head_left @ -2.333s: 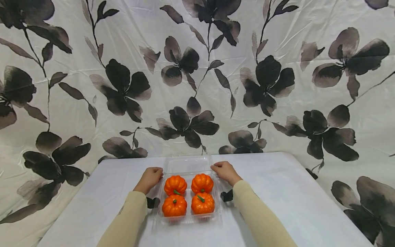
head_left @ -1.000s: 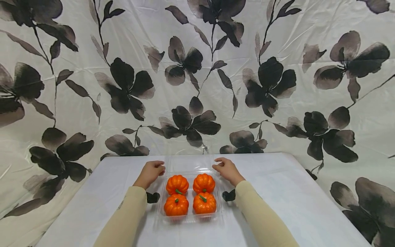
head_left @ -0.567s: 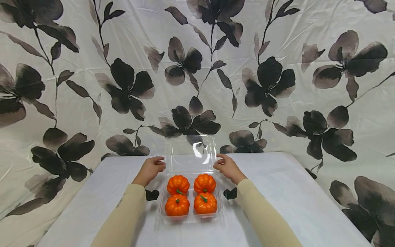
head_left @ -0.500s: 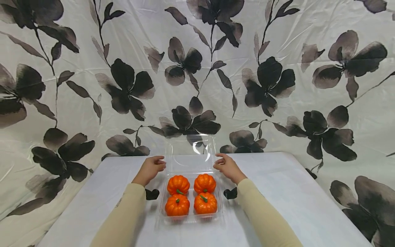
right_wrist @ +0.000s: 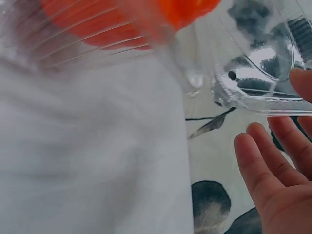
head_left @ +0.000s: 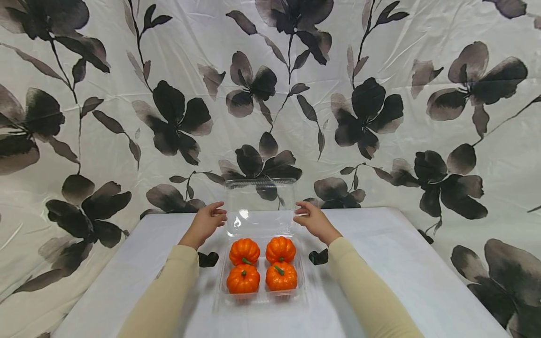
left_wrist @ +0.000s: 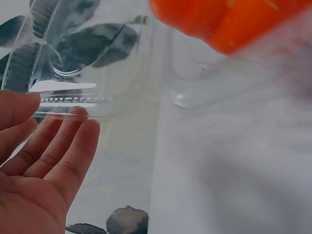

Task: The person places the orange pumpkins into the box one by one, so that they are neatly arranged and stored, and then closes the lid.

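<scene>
A clear plastic clamshell box (head_left: 262, 299) lies on the table with its hinged lid (head_left: 261, 202) raised, standing up at the back. Several small orange pumpkins (head_left: 243, 279) with green stems sit in its base in two rows. At the lid's left edge is my left hand (head_left: 204, 224), fingers extended; in the left wrist view its fingertips (left_wrist: 80, 117) overlap the lid's rim (left_wrist: 73, 100). My right hand (head_left: 316, 224) flanks the right edge, its fingers (right_wrist: 251, 151) spread and straight below the rim, the thumb (right_wrist: 303, 84) overlapping the lid.
The box rests on a white-covered table (head_left: 380, 263). Behind it hangs a pale cloth (head_left: 313, 141) printed with dark flowers. Black wrist cameras (head_left: 208, 259) stick out from both sleeves beside the box.
The lid has swung up from leaning far back to nearly upright. Both hands have risen along its sides, their fingers going from pinching the corners to extended. The pumpkins keep their places.
</scene>
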Demonstrator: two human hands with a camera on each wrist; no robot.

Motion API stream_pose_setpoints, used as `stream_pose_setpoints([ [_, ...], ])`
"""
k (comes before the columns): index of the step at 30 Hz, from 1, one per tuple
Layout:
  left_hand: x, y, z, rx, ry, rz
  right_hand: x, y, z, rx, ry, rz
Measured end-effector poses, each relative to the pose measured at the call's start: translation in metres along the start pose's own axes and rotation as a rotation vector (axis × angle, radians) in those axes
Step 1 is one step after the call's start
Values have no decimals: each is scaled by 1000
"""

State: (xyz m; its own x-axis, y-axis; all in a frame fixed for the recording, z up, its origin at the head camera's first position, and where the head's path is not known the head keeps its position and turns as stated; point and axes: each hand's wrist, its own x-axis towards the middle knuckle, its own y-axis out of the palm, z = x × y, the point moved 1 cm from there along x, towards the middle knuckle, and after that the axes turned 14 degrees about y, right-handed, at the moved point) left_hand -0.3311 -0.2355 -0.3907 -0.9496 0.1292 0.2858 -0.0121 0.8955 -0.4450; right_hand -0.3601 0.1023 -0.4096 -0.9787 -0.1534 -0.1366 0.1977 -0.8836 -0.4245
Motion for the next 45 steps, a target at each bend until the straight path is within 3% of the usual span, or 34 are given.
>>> stream_pose_setpoints([
  [9,3,-6,-17,7,20,-21,-4,-11,19,0,-59,-67],
  [18,-2,-10,-35,14,95,-68,-10,-19,33,45,-132,-115],
  [31,-5,-11,-36,38,124,-123,-20,-21,44,30,-202,-170],
  [45,-8,-9,-36,153,198,-168,-25,-21,43,-71,-261,-285],
])
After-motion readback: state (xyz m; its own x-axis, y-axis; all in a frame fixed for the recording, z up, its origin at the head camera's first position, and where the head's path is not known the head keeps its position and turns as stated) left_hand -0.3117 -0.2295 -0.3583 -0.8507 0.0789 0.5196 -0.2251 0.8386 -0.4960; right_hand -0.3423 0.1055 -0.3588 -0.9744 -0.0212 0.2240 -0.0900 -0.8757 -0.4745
